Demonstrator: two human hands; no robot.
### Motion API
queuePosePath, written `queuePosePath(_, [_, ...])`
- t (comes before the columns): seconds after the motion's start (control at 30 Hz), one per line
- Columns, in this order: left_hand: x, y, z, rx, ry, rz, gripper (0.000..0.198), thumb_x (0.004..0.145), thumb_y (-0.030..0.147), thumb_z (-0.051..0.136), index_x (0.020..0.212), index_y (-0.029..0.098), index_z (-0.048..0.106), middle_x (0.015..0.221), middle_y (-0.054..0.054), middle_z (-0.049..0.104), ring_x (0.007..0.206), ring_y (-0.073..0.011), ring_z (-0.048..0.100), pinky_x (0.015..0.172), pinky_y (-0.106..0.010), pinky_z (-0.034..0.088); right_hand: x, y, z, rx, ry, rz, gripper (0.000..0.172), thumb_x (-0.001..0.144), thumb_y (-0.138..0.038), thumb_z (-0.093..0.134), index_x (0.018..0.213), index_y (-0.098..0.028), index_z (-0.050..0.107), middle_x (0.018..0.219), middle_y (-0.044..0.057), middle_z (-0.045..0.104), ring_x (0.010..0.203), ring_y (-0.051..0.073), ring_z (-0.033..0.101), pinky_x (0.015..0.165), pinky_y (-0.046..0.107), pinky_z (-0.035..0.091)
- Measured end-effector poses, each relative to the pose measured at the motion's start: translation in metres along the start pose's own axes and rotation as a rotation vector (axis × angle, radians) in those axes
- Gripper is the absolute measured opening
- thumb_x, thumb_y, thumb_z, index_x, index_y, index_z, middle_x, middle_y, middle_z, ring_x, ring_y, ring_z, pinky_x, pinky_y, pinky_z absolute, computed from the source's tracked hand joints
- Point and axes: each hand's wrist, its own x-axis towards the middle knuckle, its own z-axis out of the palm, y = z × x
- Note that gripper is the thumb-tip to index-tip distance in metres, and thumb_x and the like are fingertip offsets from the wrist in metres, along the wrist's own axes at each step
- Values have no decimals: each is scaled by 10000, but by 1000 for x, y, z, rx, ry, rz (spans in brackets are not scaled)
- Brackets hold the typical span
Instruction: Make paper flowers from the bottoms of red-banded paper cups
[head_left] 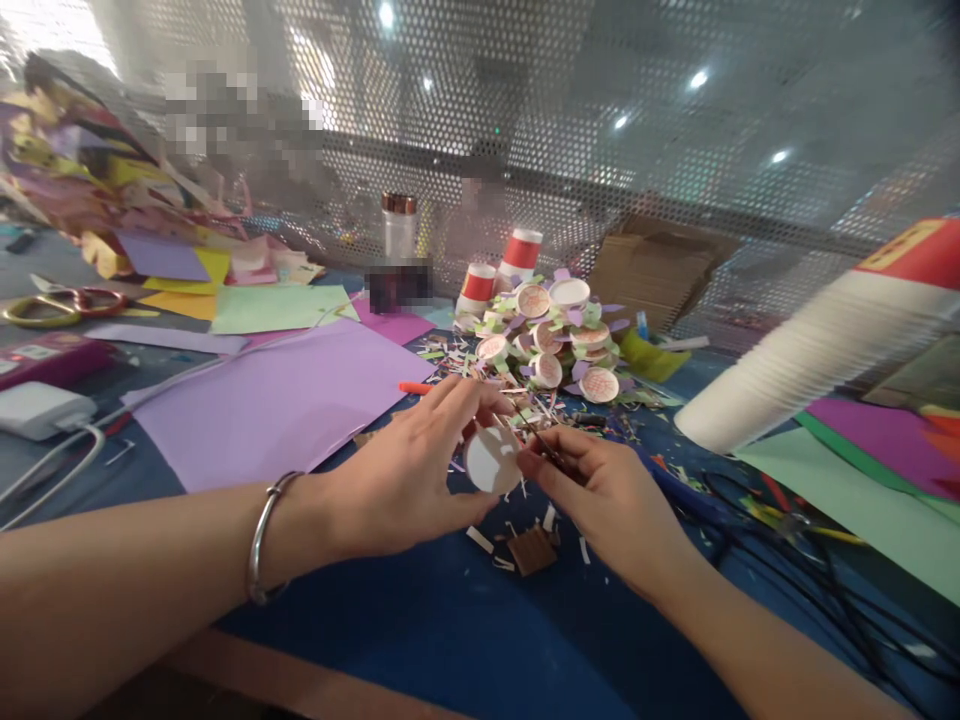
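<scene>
Between my hands is a round white paper cup bottom (pixel 489 462), its flat face turned toward me. My left hand (pixel 409 475) grips it by the rim, with fingers curled over the far side and thumb below. My right hand (pixel 604 495) pinches a thin dark tool (pixel 538 436), slanting up and left beside the disc; its kind is hard to make out. The right fingertips touch or nearly touch the disc's right edge. Just beyond lies a heap of similar cup bottoms (pixel 546 370) with green and purple paper strips.
Paper scraps and a brown cardboard piece (pixel 532 550) lie below my hands. A purple sheet (pixel 300 390), scissors (pixel 64 303) and a white charger (pixel 45 410) are at left. Stacked paper cups (pixel 795 350) lean at right, above black cables (pixel 817 590). A perforated metal screen (pixel 570 120) stands behind.
</scene>
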Motion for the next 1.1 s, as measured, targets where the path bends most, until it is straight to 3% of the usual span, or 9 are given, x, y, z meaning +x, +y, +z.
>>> queuePosePath(0.2, [0, 5, 4, -662, -95, -236, 612, 790, 259, 815, 1297, 216, 475, 1251, -107, 570, 948, -194, 646, 813, -341, 564, -2, -2, -1, -108, 105, -44, 259, 897, -456, 691, 830, -205, 680, 826, 30, 697, 709, 185, 605, 634, 305, 445])
queuePosePath(0.4, [6, 8, 2, -998, -152, -606, 307, 930, 432, 666, 1078, 169, 611, 981, -79, 669, 824, -194, 689, 730, -370, 602, -2, -3, 2, -107, 108, -48, 285, 882, -475, 700, 817, -200, 659, 770, 29, 691, 642, 171, 586, 575, 292, 436])
queuePosePath(0.53, [7, 7, 4, -1168, -249, -722, 262, 936, 407, 674, 1007, 160, 620, 968, -89, 713, 817, -205, 737, 782, -375, 592, -2, -4, 4, -116, 122, -86, 262, 899, -446, 687, 811, -201, 656, 731, 19, 674, 636, 168, 588, 573, 281, 451])
queuePosePath(0.63, [7, 5, 5, -1232, -272, -713, 237, 896, 311, 730, 1047, 164, 622, 946, -75, 718, 839, -185, 737, 839, -352, 575, -3, -5, 4, -58, 92, -81, 256, 894, -448, 700, 831, -204, 656, 737, 17, 678, 655, 174, 611, 578, 276, 464])
queuePosePath(0.73, [8, 4, 4, -1192, -251, -680, 326, 837, 244, 775, 1117, 174, 623, 978, -55, 693, 814, -156, 693, 798, -335, 573, -6, -8, 4, -43, 113, -85, 275, 874, -474, 728, 859, -207, 664, 733, 9, 665, 638, 168, 591, 551, 268, 439])
queuePosePath(0.87, [7, 1, 0, -938, -146, -479, 435, 795, 219, 817, 1186, 179, 631, 1065, -53, 668, 886, -140, 635, 786, -276, 534, -10, -12, 0, -14, 140, -114, 330, 892, -534, 703, 951, -211, 677, 757, 7, 656, 612, 142, 540, 529, 258, 398])
queuePosePath(0.97, [8, -3, -4, -763, -94, -336, 452, 822, 244, 798, 1228, 170, 613, 1117, -82, 670, 966, -170, 623, 829, -290, 521, -13, -12, -4, -12, 94, -110, 384, 957, -596, 585, 916, -221, 655, 630, -34, 513, 534, 125, 417, 475, 264, 308])
queuePosePath(1.1, [8, -9, -6, -718, -36, -248, 454, 839, 283, 788, 1235, 187, 589, 1091, -85, 663, 960, -197, 642, 806, -314, 539, -14, -10, -7, -62, 19, -78, 429, 975, -623, 533, 842, -224, 618, 593, -61, 358, 516, 122, 299, 456, 274, 233])
